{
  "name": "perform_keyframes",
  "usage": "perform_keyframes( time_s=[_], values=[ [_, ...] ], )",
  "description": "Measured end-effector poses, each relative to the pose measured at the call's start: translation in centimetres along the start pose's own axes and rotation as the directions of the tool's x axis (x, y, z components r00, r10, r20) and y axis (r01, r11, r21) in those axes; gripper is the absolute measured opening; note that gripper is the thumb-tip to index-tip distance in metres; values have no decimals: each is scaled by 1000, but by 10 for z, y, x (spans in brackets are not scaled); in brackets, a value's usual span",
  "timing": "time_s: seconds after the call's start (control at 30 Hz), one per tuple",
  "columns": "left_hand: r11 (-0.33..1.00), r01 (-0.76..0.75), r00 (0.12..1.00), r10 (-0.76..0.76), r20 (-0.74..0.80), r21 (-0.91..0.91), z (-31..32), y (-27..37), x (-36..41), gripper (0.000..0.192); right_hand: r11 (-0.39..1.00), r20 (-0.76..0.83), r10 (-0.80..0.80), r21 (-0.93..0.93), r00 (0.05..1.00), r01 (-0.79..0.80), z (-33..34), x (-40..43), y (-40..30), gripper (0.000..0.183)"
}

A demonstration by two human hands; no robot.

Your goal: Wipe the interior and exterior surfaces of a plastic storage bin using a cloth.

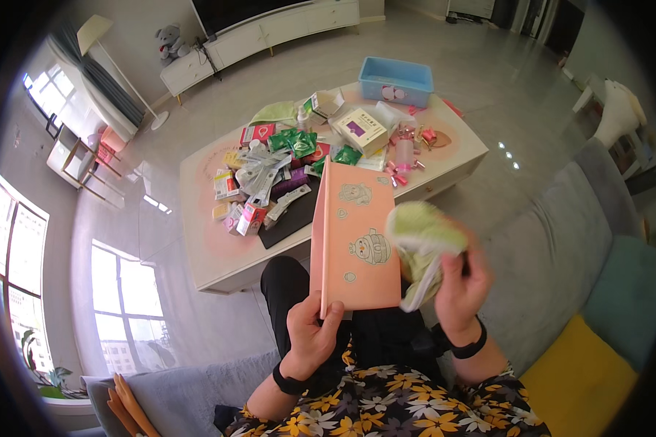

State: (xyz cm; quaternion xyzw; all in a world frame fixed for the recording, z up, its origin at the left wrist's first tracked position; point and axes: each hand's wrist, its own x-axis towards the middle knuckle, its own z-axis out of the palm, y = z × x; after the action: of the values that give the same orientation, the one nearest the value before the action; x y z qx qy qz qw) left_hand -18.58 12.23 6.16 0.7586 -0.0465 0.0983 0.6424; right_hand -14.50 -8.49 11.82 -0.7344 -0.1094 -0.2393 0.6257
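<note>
My left hand (312,329) grips the rim of a pink plastic storage bin (361,240), tipped on its side over my lap, with cartoon figures on the wall facing up. In my right hand (464,284) is a crumpled light green cloth (423,240) with white edging, somewhat blurred, against the bin's outer base side. Beyond the bin, a low table (210,267) bears a heap of medicine boxes (251,218), white sachets (265,177), green foil packets (300,142) and a larger white carton (361,131).
A blue plastic bin (396,82) stands at the table's far edge. Pink items and a clear bottle (404,153) lie at the right, another green cloth (273,113) at the back. A dark flat board (290,221) lies at the near edge. A grey sofa (546,246) is on the right.
</note>
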Motion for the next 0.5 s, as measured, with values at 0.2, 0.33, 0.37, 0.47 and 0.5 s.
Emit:
perform_keyframes(
  time_s=[0.2, 0.33, 0.37, 0.47, 0.5],
  values=[
    [991, -97, 994, 92, -63, -90, -4, -10, -4, 30, 879, 606, -252, -182, 754, 441, 31, -6, -8, 44],
    [977, -185, 978, 173, -114, -107, -6, -5, -4, 64, 825, 765, -205, -201, 610, 529, 40, 8, 0, 48],
    [985, -152, 988, 151, -23, -85, -8, -2, -5, 70, 826, 769, -203, -198, 607, 528, 43, 16, 4, 48],
    [988, -155, 988, 155, -10, -13, -8, -3, -6, 73, 767, 716, -240, -274, 656, 580, 57, 55, 27, 47],
    [986, -168, 985, 168, 28, 2, -7, -6, -7, 73, 772, 659, -240, -317, 713, 552, 62, 69, 36, 46]
  ],
)
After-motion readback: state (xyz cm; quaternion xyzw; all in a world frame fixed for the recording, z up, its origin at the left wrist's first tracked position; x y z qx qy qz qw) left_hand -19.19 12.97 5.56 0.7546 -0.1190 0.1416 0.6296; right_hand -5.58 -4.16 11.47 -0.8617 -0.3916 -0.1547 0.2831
